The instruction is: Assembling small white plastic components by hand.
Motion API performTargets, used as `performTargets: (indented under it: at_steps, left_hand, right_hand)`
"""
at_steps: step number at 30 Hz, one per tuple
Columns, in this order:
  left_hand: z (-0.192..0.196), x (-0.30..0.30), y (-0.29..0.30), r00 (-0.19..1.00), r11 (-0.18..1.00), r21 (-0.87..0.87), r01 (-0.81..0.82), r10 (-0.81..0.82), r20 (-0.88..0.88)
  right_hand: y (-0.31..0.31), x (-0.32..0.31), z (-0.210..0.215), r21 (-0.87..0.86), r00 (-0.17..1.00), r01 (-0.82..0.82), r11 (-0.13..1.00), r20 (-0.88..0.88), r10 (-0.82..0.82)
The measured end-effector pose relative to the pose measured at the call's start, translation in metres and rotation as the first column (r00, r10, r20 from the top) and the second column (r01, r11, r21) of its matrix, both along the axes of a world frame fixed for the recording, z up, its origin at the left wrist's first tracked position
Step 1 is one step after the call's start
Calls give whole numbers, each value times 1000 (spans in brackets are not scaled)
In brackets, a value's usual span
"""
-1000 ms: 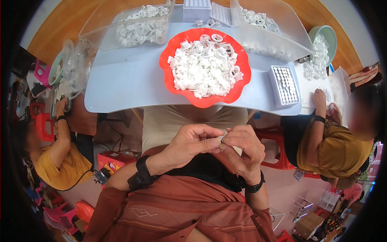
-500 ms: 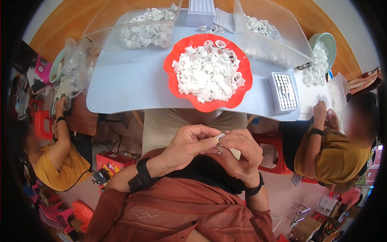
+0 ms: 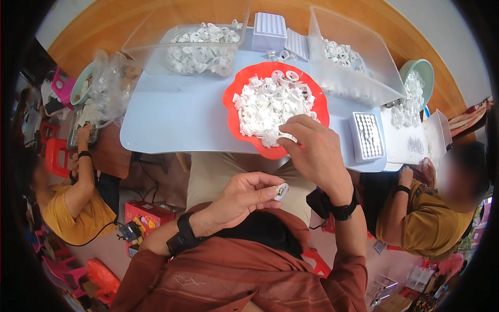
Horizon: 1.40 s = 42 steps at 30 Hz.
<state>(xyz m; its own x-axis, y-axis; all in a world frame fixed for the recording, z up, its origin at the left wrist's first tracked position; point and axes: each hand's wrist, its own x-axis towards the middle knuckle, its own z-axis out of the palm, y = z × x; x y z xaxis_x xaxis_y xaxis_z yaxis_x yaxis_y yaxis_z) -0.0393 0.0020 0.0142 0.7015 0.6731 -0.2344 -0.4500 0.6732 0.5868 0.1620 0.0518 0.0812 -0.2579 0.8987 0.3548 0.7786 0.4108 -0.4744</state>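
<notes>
Left hand point(image 3: 243, 198) pinches white disc point(image 3: 282, 192) edgewise, likely keeping its face clear; right hand point(image 3: 318, 152), fingers parted, hovers over near red bowl point(image 3: 231, 106).

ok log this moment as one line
left hand: pinches round part; right hand: at red bowl, grip unclear; red bowl: heaped with white pieces

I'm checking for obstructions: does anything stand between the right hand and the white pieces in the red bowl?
Nothing visible does. The right hand is over the near right side of the red bowl, close by the white pieces; contact is unclear. The left hand, holding a round piece, is nearer the body.
</notes>
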Motion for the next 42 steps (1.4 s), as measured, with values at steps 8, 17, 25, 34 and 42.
performTargets:
  at_steps: [8, 17, 25, 34, 42]
  left_hand:
    - [2, -10, 5, 1000, 1000, 23, -18, 17, 11]
    - [3, -14, 8, 1000, 1000, 22, -7, 7, 10]
    - [-2, -16, 5, 1000, 1000, 14, -10, 10, 9]
    - [-2, -18, 5, 999, 999, 23, -35, 34, 13]
    - [0, -18, 8, 998, 998, 35, -55, 55, 12]
  right_hand:
    - [37, -16, -12, -187, 964, -3, 982, 261, 52]
    - [38, -19, -9, -207, 946, -3, 978, 316, 70]
    - [39, -24, -6, -205, 928, 8, 979, 366, 69]
    - [33, -13, -16, -19, 994, 58, 998, 95, -56]
    - [13, -2, -13, -180, 925, 28, 983, -369, -93]
